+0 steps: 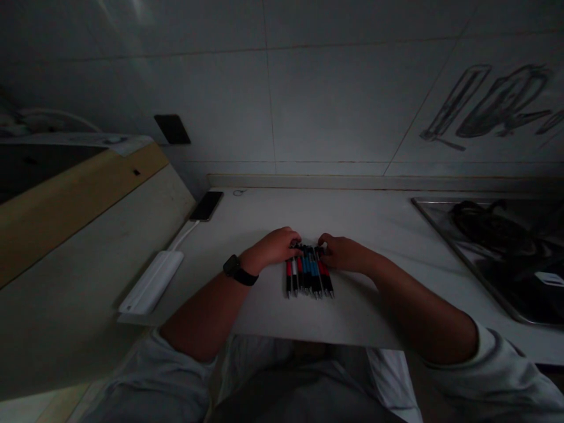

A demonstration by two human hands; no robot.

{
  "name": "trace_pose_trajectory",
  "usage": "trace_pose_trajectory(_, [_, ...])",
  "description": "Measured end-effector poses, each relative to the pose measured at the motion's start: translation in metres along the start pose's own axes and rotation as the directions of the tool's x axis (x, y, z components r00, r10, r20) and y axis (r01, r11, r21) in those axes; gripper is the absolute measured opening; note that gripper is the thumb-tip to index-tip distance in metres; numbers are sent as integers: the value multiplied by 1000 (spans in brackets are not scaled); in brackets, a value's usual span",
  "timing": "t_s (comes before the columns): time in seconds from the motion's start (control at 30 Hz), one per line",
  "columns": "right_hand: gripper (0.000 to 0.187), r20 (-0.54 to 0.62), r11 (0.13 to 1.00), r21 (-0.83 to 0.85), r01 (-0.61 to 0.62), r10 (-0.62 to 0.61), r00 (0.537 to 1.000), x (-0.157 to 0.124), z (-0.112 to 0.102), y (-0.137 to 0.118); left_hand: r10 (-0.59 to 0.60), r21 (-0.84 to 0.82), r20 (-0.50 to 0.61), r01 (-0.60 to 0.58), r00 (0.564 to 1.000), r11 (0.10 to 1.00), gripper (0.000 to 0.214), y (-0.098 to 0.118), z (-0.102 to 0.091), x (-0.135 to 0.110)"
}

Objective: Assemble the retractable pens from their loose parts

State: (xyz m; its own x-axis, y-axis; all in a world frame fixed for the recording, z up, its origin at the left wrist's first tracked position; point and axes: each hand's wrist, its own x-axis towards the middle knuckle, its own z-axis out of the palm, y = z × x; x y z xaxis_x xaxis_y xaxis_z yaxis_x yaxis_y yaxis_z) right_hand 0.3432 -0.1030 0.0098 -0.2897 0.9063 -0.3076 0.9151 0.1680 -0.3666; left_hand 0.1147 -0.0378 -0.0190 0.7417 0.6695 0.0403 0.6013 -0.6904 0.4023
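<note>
A row of several pens [310,276] lies side by side on the white countertop [268,317], their metal tips toward me. Their barrels are red, blue, white and black. My left hand [281,244], with a black watch on its wrist, has its fingers curled over the upper ends at the row's left side. From the right side, my right hand [339,251] bends its fingers around the outermost red-and-black pens. Both hands press on the bundle's edges, and the fingers partly hide the far ends of the pens.
On the left, a white power bank or adapter [152,282] is joined by a cable to a dark phone [207,205]. A pale slanted panel [101,252] borders that side. A gas stove [497,252] occupies the right, and a tiled wall [326,111] rises behind.
</note>
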Motion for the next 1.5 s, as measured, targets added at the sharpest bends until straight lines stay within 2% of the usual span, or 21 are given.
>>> trace_pose_trajectory(0.23, [39,-95,998,-68,7,-13,995,3,9,7,59,12,-20,-59,998,998,22,4,3,-1])
trace_pose_trajectory(0.43, [37,-89,992,-128,9,-20,996,2,10,8,119,19,-82,-118,990,993,36,4,10,1])
trace_pose_trajectory(0.67, [34,-154,964,-232,-131,97,983,-2,4,4,156,74,-164,-145,974,987,33,3,14,4])
trace_pose_trajectory(0.87, [33,-165,961,-254,-111,70,984,-3,4,6,153,125,-252,-125,955,984,30,4,10,5])
trace_pose_trajectory(1.0, [34,-289,968,-189,-164,105,952,5,4,11,138,128,-300,-104,944,986,32,2,8,6])
trace_pose_trajectory(1.07, [35,-349,990,-95,-107,68,935,12,5,13,136,126,-331,-99,934,987,35,2,8,7])
trace_pose_trajectory(1.17, [39,-395,993,48,109,-82,915,19,9,13,130,115,-365,-94,922,989,38,2,6,7])
trace_pose_trajectory(1.27, [43,-432,957,144,252,-168,886,23,15,10,133,122,-361,-94,923,988,24,3,3,7])
trace_pose_trajectory(1.4, [46,-499,923,198,331,-195,844,23,18,9,135,125,-366,-95,921,988,8,6,-2,6])
trace_pose_trajectory(1.5, [39,-554,933,160,323,-186,811,25,13,19,114,88,-446,-83,888,993,10,3,-6,6])
